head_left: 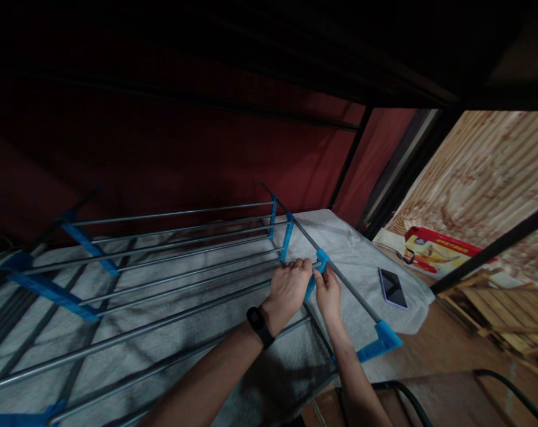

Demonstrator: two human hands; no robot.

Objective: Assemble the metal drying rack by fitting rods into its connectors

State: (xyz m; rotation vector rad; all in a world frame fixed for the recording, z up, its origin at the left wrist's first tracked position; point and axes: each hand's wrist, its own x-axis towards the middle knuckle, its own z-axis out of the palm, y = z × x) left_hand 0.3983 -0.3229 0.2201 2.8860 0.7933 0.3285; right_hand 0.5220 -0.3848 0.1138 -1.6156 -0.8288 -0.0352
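A metal rack (175, 249) of several long grey rods joined by blue plastic brackets lies on a grey-white towel. My left hand (289, 289), with a black watch on its wrist, is closed around the end of one rod where it meets a blue bracket (319, 268). My right hand (327, 293) pinches that same blue bracket from the right side. The bracket sits on a diagonal side rod (349, 284) that runs down to another blue corner piece (384, 341).
A phone (392, 287) lies face up on the towel's (353, 243) right part. Beyond it are a red and yellow box (438, 252), wooden slats (495, 308) and a patterned floor. A dark red wall and black bed frame rise behind. A black curved tube (509, 388) crosses the lower right.
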